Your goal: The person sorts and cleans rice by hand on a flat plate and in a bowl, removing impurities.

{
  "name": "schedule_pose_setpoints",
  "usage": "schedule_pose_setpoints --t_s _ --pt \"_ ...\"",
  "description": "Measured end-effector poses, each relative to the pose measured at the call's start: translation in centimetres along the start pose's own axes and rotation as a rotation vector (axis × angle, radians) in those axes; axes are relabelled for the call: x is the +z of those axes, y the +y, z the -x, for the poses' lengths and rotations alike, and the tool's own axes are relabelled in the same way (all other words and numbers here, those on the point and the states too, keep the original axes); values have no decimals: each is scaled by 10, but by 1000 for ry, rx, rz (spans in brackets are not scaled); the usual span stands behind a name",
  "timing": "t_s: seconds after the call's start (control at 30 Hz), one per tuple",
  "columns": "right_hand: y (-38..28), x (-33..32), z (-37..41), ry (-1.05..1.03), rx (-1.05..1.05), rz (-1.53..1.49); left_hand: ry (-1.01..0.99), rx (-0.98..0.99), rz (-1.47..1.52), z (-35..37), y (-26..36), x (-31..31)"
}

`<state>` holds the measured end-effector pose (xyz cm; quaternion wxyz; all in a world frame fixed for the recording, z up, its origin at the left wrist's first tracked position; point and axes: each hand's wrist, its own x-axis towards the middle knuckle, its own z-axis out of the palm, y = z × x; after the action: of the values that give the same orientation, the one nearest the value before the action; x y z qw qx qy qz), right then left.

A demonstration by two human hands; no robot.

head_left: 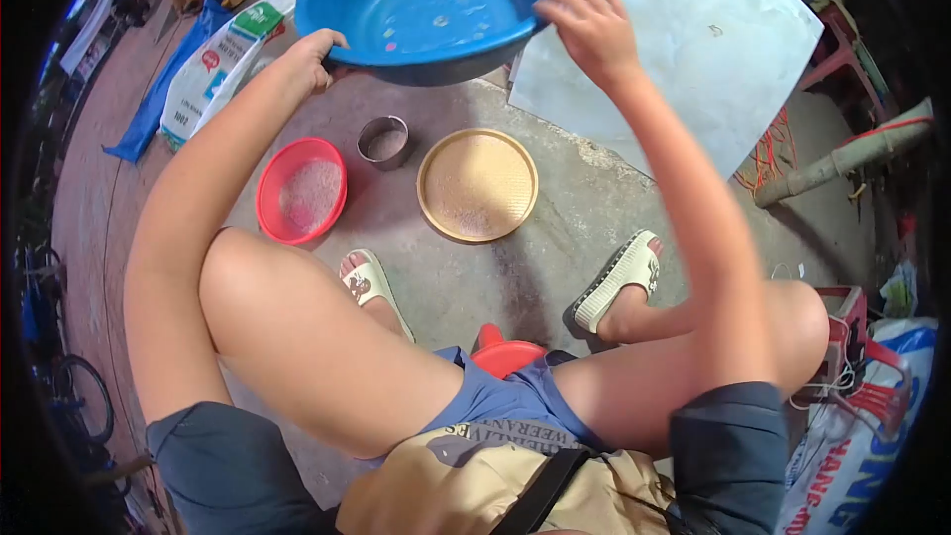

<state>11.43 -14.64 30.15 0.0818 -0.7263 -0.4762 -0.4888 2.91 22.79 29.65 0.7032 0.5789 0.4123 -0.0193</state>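
Observation:
A large blue plastic basin (426,15) is held up in front of me, tilted so its inside faces me. My left hand (315,57) grips its rim at the lower left, fingers closed round the edge. On the opposite side, my right hand (592,32) has its fingers curled over the rim. A few small spots show on the basin's bottom. Below it on the floor are a red bowl (303,188) with a pale grainy material inside, a small metal cup (383,143) with similar contents, and a round gold tray (477,184) with grains scattered across it.
A pale flat sheet (664,50) lies at the upper right, with a bamboo pole (842,159) beyond it. A printed white sack (213,84) and blue sheeting (163,94) lie at upper left. Another printed sack (872,416) is at lower right, beside a red plastic stool (882,391).

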Motion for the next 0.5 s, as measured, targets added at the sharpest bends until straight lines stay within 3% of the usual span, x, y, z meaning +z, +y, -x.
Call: schedule_pose_setpoints --t_s 0.03,0.1,0.13,0.17,0.2,0.23,0.3,0.33,0.4,0.5 --pt "-10 12 16 76 335 -84 10 -2 11 1 -6 -7" --pt "-54 58 79 278 1166 -52 216 81 90 2 -18 -17" --pt "-74 81 122 166 1509 -201 225 78 91 -7 -20 -24" --pt "-100 103 182 6 1577 -321 335 230 34 -20 -24 -35" --pt "-126 105 227 -318 1530 -308 442 383 -26 -34 -26 -46" --pt "-152 94 250 -481 1405 -268 483 445 -151 -46 -26 -58" --pt "-188 93 276 -543 1612 -338 538 532 -260 -57 -27 -69" --pt "-201 98 276 -559 1621 -336 581 615 -376 -62 -31 -73" --pt "-223 111 273 -587 1810 -436 502 580 -354 -75 -33 -74" --pt "-238 121 282 -499 1656 -285 416 481 -214 -69 -37 -62"
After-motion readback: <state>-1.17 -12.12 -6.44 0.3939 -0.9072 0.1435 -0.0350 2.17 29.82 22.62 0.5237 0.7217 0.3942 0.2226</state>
